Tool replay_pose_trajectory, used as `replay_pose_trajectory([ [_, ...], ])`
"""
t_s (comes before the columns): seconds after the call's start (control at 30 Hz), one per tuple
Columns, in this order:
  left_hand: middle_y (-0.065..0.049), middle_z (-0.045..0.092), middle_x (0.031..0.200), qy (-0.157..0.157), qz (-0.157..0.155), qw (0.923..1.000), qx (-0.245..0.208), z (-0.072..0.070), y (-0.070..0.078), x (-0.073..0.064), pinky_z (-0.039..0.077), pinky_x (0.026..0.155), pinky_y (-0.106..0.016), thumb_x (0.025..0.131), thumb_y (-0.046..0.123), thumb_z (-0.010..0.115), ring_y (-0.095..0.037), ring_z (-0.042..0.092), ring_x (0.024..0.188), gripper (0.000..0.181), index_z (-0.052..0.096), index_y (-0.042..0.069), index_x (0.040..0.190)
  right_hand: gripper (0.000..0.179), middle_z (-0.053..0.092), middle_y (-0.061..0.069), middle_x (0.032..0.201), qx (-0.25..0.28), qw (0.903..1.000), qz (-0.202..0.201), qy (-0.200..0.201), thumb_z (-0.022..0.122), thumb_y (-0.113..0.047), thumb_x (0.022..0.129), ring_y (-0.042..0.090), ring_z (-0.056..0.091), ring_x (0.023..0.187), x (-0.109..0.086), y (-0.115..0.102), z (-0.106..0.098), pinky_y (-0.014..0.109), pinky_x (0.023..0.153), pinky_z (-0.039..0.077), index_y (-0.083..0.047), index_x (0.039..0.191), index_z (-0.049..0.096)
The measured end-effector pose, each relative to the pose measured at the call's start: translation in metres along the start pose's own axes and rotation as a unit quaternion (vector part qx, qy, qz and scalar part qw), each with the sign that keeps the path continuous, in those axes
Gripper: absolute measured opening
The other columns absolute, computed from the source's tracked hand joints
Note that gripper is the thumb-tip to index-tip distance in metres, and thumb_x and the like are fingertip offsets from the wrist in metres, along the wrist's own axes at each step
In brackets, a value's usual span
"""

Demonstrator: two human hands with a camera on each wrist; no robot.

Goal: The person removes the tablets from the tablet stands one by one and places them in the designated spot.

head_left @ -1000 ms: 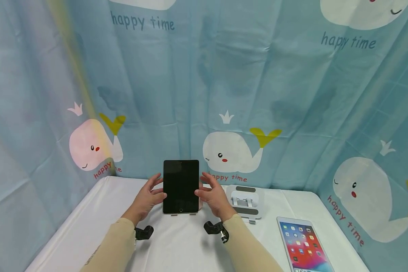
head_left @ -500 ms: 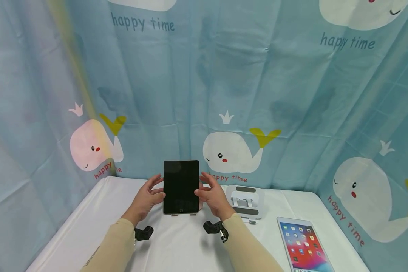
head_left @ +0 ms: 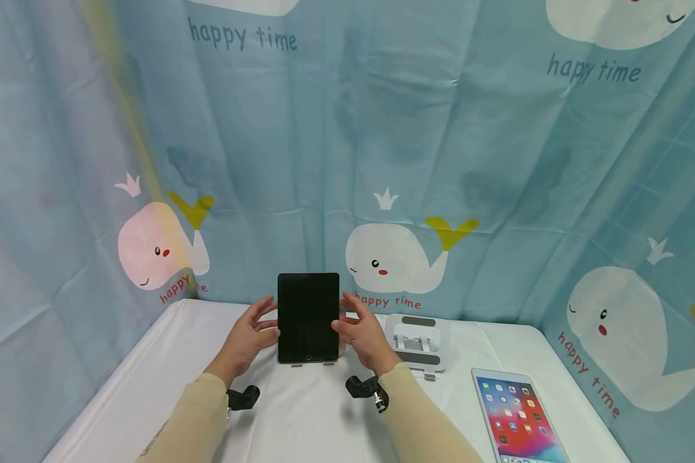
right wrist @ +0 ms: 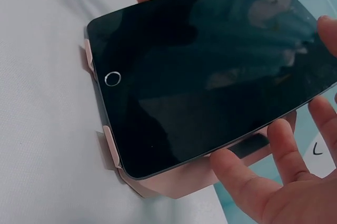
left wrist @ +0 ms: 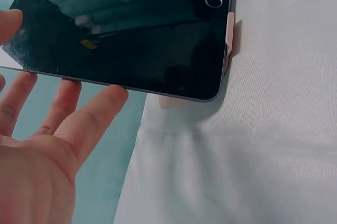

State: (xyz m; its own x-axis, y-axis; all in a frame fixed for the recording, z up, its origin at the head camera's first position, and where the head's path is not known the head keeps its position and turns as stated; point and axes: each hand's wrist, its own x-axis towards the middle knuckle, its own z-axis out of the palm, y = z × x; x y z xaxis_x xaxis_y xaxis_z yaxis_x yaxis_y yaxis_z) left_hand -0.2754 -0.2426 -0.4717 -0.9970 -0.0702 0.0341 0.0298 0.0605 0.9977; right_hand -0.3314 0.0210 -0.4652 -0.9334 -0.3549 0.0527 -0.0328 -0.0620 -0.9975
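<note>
A black-screened tablet (head_left: 308,318) stands upright, leaning back on a pink stand (right wrist: 181,179) whose two small lips catch its bottom edge. My left hand (head_left: 249,337) is at the tablet's left side. Its spread fingertips (left wrist: 117,93) touch the edge, and its thumb is close to the front. On the other side, my right hand (head_left: 367,337) has fairly straight fingertips (right wrist: 224,161) along the right edge, with the thumb lying over the screen side. Most of the stand is hidden behind the tablet.
A white and grey folding stand (head_left: 418,360) lies right of the tablet. Nearer, a white tablet (head_left: 518,411) with a lit home screen rests near the table's right side. A blue whale-print curtain (head_left: 324,161) hangs behind the white-covered table (head_left: 301,418).
My left thumb has shifted slightly outward to the tablet's edge. The tablet and my right hand stay almost where they were.
</note>
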Motion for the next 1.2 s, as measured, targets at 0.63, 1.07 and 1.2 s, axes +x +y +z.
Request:
replay_pose_trajectory([
  [0.63, -0.013, 0.041, 0.146, 0.021, -0.004, 0.9959, 0.088, 0.0044, 0.0051, -0.0025, 0.053, 0.09, -0.045, 0.101, 0.012, 0.06, -0.036, 0.05, 0.126, 0.066, 0.031, 0.03, 0.157, 0.067, 0.045, 0.007, 0.141, -0.015, 0.9999, 0.008, 0.0, 0.075, -0.008, 0.09, 0.031, 0.05, 0.114, -0.0014, -0.0015, -0.0001, 0.048, 0.093, 0.052, -0.023, 0.149, 0.047],
  [1.07, -0.013, 0.052, 0.132, 0.06, 0.003, 0.9902, 0.126, 0.0052, 0.0041, 0.0006, 0.054, 0.088, -0.044, 0.101, 0.016, 0.061, -0.032, 0.057, 0.117, 0.053, 0.042, 0.024, 0.15, 0.064, 0.047, 0.007, 0.14, -0.031, 0.9995, -0.002, -0.003, 0.074, -0.005, 0.09, 0.031, 0.052, 0.117, -0.0047, -0.002, -0.0002, 0.047, 0.09, 0.054, -0.025, 0.145, 0.048],
  [1.2, -0.012, 0.053, 0.13, 0.065, 0.004, 0.9884, 0.137, 0.0063, 0.0044, 0.0006, 0.055, 0.087, -0.043, 0.101, 0.016, 0.061, -0.031, 0.057, 0.115, 0.053, 0.042, 0.024, 0.15, 0.064, 0.047, 0.007, 0.139, -0.045, 0.999, -0.006, -0.003, 0.073, -0.005, 0.091, 0.03, 0.054, 0.117, -0.0048, -0.0018, 0.0003, 0.045, 0.088, 0.055, -0.026, 0.145, 0.047],
])
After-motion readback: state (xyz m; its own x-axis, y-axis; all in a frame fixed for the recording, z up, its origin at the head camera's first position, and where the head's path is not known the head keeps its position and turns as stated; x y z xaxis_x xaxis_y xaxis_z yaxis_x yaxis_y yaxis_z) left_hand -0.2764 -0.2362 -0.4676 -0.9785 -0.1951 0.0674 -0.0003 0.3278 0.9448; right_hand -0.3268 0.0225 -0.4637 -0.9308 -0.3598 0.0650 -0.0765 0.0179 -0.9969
